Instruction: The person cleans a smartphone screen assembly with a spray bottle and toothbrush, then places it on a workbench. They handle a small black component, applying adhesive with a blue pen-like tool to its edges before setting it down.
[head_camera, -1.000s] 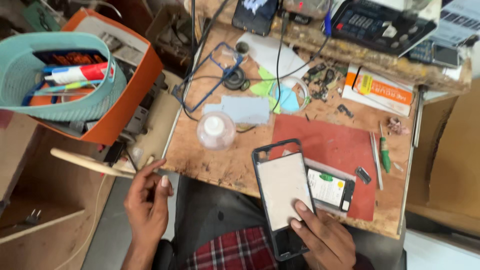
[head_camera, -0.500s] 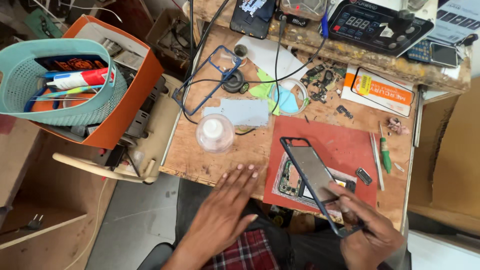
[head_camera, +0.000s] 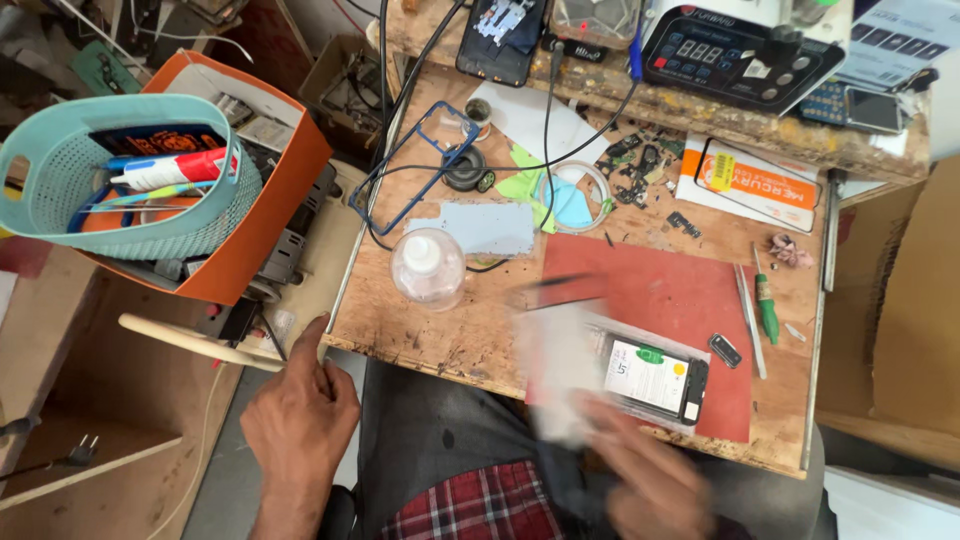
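Right hand (head_camera: 640, 480): motion-blurred, grasping a pale phone screen panel (head_camera: 560, 365) over the worktop (head_camera: 440, 335) front edge; grip quality cannot be told. Left hand (head_camera: 300, 420): released, empty, off the worktop. Risk: panel slips, or knocks the clear bottle (head_camera: 428, 265).

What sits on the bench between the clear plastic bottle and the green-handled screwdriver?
In the head view, the red mat lies between the bottle and the screwdriver.

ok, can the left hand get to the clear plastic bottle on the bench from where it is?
Probably yes. The left hand sits at the bench's near left edge, and the clear plastic bottle stands up and to its right with only bare wood between them. The black cable beside it is not in the way.
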